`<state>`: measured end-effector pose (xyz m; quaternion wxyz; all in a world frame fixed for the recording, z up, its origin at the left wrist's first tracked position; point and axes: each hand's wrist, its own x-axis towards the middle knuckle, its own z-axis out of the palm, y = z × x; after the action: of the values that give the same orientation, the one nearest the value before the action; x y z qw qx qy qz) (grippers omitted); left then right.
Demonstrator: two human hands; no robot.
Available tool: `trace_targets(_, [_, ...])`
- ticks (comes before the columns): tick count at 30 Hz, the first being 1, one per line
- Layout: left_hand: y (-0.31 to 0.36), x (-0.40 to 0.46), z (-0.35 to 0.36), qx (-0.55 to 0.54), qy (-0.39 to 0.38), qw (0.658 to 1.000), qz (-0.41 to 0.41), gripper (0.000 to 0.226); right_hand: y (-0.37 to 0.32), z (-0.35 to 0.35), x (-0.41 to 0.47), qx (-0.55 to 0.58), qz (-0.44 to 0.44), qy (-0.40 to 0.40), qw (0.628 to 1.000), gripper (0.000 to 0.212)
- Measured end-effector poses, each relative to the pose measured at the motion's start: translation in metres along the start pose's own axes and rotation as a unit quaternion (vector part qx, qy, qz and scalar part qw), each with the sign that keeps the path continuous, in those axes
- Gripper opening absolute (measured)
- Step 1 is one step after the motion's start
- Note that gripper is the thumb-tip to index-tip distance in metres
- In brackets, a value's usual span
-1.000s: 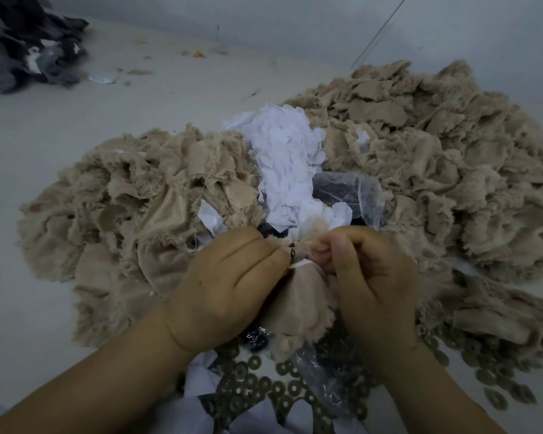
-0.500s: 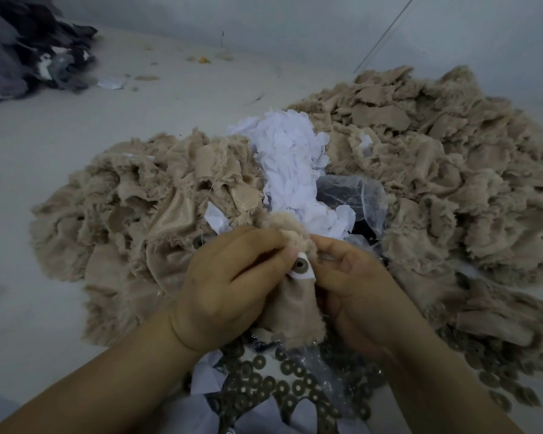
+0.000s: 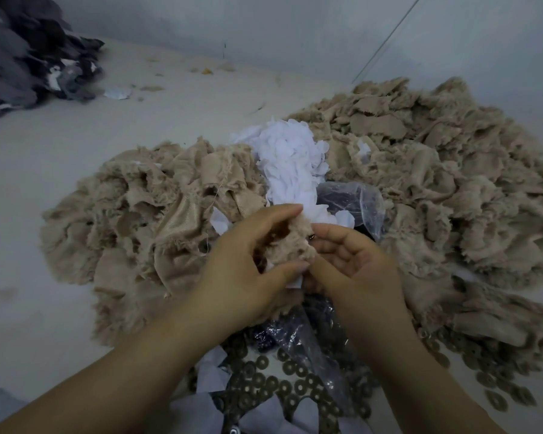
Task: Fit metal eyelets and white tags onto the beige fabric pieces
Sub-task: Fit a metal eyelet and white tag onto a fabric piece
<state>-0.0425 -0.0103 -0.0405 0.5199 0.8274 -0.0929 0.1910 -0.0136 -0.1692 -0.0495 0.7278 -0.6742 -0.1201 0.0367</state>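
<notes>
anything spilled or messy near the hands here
Yes: the metal eyelets lie scattered loose over the surface below the hands, spreading right to about, outside the crumpled clear plastic bag. Small scraps also litter the far surface.

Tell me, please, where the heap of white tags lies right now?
In the head view the white tags lie centre, between the two beige fabric heaps, just beyond both hands.

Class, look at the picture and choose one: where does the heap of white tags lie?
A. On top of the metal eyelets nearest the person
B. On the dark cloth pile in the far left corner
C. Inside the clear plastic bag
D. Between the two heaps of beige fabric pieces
D: the white tags sit between the left beige heap and the right beige heap.
</notes>
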Motion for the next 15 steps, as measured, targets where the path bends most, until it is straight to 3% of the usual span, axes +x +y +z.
trace_targets(5, [0.000,0.008,-0.004,-0.167,0.084,0.977,-0.106,0.027,-0.002,-0.009,0.004,-0.075,-0.060,0.070,0.993,0.027])
trace_targets(8, [0.003,0.012,-0.007,-0.224,0.056,0.965,-0.121,0.022,-0.003,-0.010,0.008,-0.023,0.025,0.046,0.998,0.017])
trace_targets(10, [0.003,0.012,-0.005,-0.223,0.038,0.967,-0.115,0.023,-0.002,-0.007,0.008,0.017,0.078,0.004,0.997,0.027])
trace_targets(15, [-0.001,0.009,-0.009,-0.207,-0.025,0.975,-0.077,0.032,-0.002,-0.008,0.009,0.026,0.051,0.067,0.996,0.009])
